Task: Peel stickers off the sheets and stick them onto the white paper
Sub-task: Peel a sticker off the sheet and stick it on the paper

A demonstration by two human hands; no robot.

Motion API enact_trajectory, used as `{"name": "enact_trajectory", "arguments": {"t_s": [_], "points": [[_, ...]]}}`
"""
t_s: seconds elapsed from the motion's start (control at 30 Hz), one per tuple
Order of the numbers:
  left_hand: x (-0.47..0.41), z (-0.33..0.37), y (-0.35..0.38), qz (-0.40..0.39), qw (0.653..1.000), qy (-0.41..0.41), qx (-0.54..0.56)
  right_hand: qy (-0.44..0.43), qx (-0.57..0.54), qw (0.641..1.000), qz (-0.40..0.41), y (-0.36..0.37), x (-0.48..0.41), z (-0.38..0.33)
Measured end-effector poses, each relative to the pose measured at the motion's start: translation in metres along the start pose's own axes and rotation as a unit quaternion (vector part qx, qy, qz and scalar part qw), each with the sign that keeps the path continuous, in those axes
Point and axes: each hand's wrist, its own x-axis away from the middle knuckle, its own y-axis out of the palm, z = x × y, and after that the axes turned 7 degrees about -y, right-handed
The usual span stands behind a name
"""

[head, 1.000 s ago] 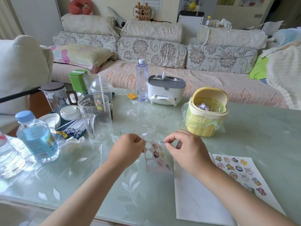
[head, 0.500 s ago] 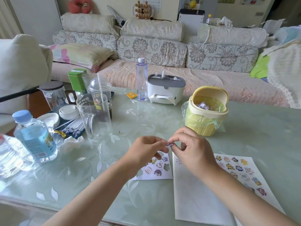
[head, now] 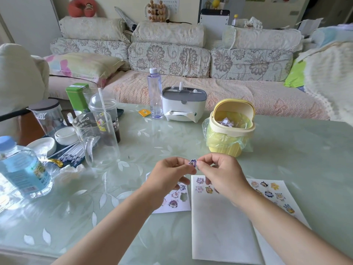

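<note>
Over at nine o'clock on our table [head: 298, 150] stands a blue-capped water bottle [head: 21, 169], with a clear glass mug [head: 99, 144] just toward the centre from it. Into the middle now: our left hand [head: 170, 178] is up off the surface, thumb and forefinger clamped on a small purple sticker [head: 192, 163]. At that hand's six o'clock the first sticker sheet [head: 180, 202] lies flat, cut-out gaps showing. The sticker sits in the air between both hands, above the far left corner of the white paper [head: 219, 230]. At its three o'clock our right hand [head: 223, 176] pinches the other edge, fingers curled close together. The paper carries a few stickers along its far edge. A second sticker sheet [head: 275, 196] lies along the paper's right side, and a yellow bin [head: 232, 131] stands at twelve o'clock.
</note>
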Motion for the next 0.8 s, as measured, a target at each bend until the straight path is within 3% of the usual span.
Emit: {"name": "enact_trajectory", "arguments": {"t_s": [0.27, 0.5, 0.8], "points": [[-0.008, 0.002, 0.021, 0.064, 0.989, 0.106, -0.076, -0.043, 0.105, 0.993, -0.018, -0.02, 0.0, 0.006], [-0.01, 0.009, 0.035, 0.08, 0.987, 0.119, -0.07, -0.033, 0.087, 0.996, 0.01, -0.031, -0.002, 0.003], [-0.011, 0.02, 0.047, 0.072, 0.985, 0.116, -0.101, -0.127, 0.195, 0.97, 0.075, -0.038, -0.004, 0.014]]}}
